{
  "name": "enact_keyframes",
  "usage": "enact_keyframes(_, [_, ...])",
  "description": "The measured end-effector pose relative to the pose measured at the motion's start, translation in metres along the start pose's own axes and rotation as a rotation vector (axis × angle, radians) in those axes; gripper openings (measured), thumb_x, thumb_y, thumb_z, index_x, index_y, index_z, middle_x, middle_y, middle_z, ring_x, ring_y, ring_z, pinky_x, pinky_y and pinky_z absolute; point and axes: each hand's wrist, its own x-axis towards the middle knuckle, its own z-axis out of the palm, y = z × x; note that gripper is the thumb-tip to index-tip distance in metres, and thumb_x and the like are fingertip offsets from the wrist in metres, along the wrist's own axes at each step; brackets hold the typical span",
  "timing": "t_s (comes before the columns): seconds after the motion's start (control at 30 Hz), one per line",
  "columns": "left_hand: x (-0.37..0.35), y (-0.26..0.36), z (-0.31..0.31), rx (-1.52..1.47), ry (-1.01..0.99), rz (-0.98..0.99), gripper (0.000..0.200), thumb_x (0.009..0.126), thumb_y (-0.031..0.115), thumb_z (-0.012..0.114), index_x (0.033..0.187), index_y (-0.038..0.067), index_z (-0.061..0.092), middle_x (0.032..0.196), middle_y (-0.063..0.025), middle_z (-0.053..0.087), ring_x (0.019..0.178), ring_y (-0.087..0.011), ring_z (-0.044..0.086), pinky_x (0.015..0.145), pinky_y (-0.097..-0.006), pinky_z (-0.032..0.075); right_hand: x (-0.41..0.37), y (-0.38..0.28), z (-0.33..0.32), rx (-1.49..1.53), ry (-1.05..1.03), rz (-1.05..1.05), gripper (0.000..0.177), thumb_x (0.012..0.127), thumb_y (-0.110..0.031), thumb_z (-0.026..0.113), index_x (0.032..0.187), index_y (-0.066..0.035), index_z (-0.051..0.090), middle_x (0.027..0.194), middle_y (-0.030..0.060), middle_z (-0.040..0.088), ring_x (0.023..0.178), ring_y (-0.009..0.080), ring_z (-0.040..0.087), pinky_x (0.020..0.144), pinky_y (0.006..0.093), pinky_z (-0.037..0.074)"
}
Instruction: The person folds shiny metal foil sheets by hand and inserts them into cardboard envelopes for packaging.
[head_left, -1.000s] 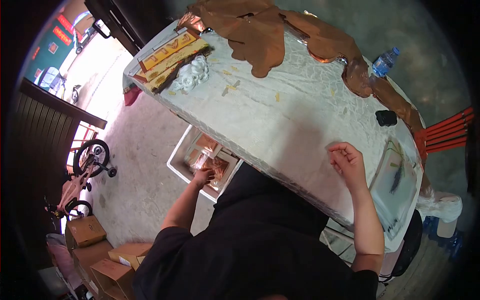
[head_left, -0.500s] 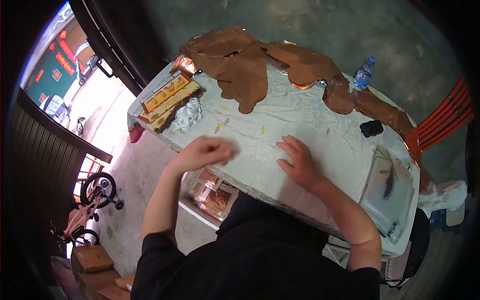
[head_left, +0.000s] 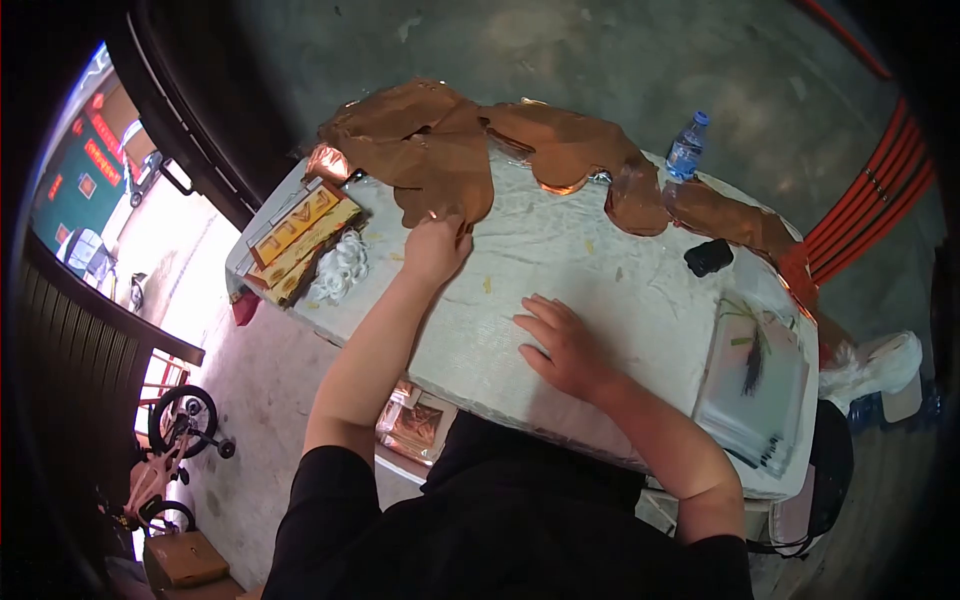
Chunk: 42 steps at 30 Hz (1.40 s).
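Observation:
My left hand (head_left: 437,248) reaches across the table to the lower tip of a flat brown foil balloon (head_left: 440,150). Its fingers are curled together on that edge, and the hand covers the tip. Over the table's near middle, my right hand (head_left: 562,345) has its fingers apart and nothing in them. More flat brown foil (head_left: 560,140) runs along the far edge towards the right. Small yellowish scraps (head_left: 487,286) lie on the white table cover (head_left: 480,335) between the hands.
At the left are a "FALL" box (head_left: 305,230) and white curled ribbon (head_left: 342,268). A water bottle (head_left: 687,148), a black object (head_left: 708,258) and clear plastic bags (head_left: 755,385) sit towards the right. A red chair (head_left: 870,195) stands beyond. Below the near edge is an open box of copper-coloured packets (head_left: 412,428).
My left hand has moved forward from the near edge onto the foil balloon's tip. My right hand stays over the table with fingers spread. The view has shifted slightly.

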Motion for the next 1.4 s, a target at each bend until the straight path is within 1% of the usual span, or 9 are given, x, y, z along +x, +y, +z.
enact_keyframes(0.3, [0.000, -0.014, -0.009, -0.231, -0.001, -0.154, 0.013, 0.081, 0.019, 0.065, 0.083, 0.006, 0.068, 0.076, -0.0186, 0.065, 0.070, -0.0371, 0.063, 0.063, -0.0439, 0.050, 0.006, 0.000, 0.000, 0.004, -0.010, -0.046, 0.037, 0.083, -0.019, 0.062, 0.116, -0.002, 0.058, 0.129, 0.0181, 0.049, 0.125, 0.0337, 0.043, 0.108, 0.0444, 0.031])
enact_keyframes(0.5, [0.009, -0.047, 0.017, -0.827, -0.013, -0.432, 0.013, 0.080, 0.004, 0.072, 0.077, 0.002, 0.059, 0.073, 0.0012, 0.060, 0.065, -0.0057, 0.053, 0.058, -0.0225, 0.044, 0.010, 0.000, 0.003, -0.003, 0.003, -0.042, 0.037, 0.083, -0.018, 0.062, 0.115, -0.001, 0.058, 0.129, 0.0180, 0.050, 0.124, 0.0336, 0.044, 0.108, 0.0439, 0.031])
enact_keyframes(0.9, [0.018, -0.048, 0.013, -1.197, 0.094, -0.625, 0.016, 0.083, 0.011, 0.071, 0.078, 0.004, 0.057, 0.071, 0.0022, 0.056, 0.063, -0.0052, 0.049, 0.057, -0.0202, 0.039, 0.092, 0.039, 0.027, 0.176, -0.001, 0.042, 0.048, 0.080, -0.011, 0.063, 0.126, -0.002, 0.051, 0.135, 0.0173, 0.045, 0.127, 0.0343, 0.041, 0.106, 0.0399, 0.034])
enact_keyframes(0.97, [0.019, -0.049, 0.014, -1.205, 0.131, -0.640, 0.016, 0.084, 0.012, 0.070, 0.079, 0.004, 0.058, 0.072, 0.0021, 0.056, 0.063, -0.0051, 0.049, 0.057, -0.0201, 0.039, 0.116, 0.049, 0.026, -0.111, 0.086, -0.017, 0.047, 0.077, -0.007, 0.064, 0.123, -0.002, 0.052, 0.133, 0.0164, 0.046, 0.125, 0.0320, 0.043, 0.105, 0.0409, 0.036])
enact_keyframes(1.13, [0.022, -0.051, 0.014, -1.220, 0.187, -0.680, 0.017, 0.088, 0.018, 0.066, 0.083, 0.004, 0.058, 0.073, 0.0007, 0.057, 0.062, -0.0064, 0.050, 0.056, -0.0210, 0.040, 0.166, 0.073, 0.044, -0.208, 0.099, -0.032, 0.048, 0.077, -0.004, 0.061, 0.124, -0.004, 0.050, 0.136, 0.0145, 0.044, 0.128, 0.0309, 0.040, 0.105, 0.0411, 0.035])
enact_keyframes(1.23, [0.024, -0.049, 0.007, -1.413, 0.232, -0.783, 0.019, 0.089, 0.021, 0.065, 0.088, 0.005, 0.057, 0.070, 0.0000, 0.056, 0.058, -0.0081, 0.050, 0.051, -0.0219, 0.041, 0.190, 0.083, 0.055, -0.320, 0.222, -0.140, 0.035, 0.079, -0.007, 0.060, 0.114, -0.006, 0.060, 0.124, 0.0125, 0.056, 0.119, 0.0295, 0.049, 0.098, 0.0397, 0.041])
enact_keyframes(1.3, [0.024, -0.055, 0.007, -1.589, 0.421, -0.801, 0.020, 0.089, 0.023, 0.065, 0.092, 0.005, 0.056, 0.068, -0.0001, 0.055, 0.053, -0.0085, 0.050, 0.046, -0.0216, 0.040, 0.203, 0.088, 0.054, -0.063, 0.016, 0.072, 0.019, 0.083, -0.017, 0.060, 0.098, -0.008, 0.068, 0.100, 0.0117, 0.066, 0.099, 0.0309, 0.060, 0.085, 0.0409, 0.048])
enact_keyframes(1.33, [0.025, -0.058, 0.006, -1.585, 0.428, -0.808, 0.020, 0.089, 0.023, 0.065, 0.092, 0.005, 0.056, 0.068, -0.0001, 0.055, 0.053, -0.0085, 0.050, 0.046, -0.0216, 0.040, 0.210, 0.089, 0.054, -0.059, 0.008, 0.068, 0.019, 0.083, -0.017, 0.060, 0.098, -0.008, 0.068, 0.100, 0.0117, 0.066, 0.099, 0.0309, 0.060, 0.085, 0.0409, 0.048])
enact_keyframes(1.4, [0.027, -0.061, 0.002, -1.522, 0.560, -0.853, 0.020, 0.089, 0.024, 0.065, 0.092, 0.005, 0.057, 0.066, 0.0008, 0.053, 0.052, -0.0068, 0.048, 0.044, -0.0204, 0.037, 0.220, 0.092, 0.056, 0.009, 0.116, 0.303, 0.022, 0.085, -0.023, 0.062, 0.086, -0.001, 0.065, 0.074, 0.0178, 0.063, 0.070, 0.0328, 0.061, 0.064, 0.0411, 0.047])
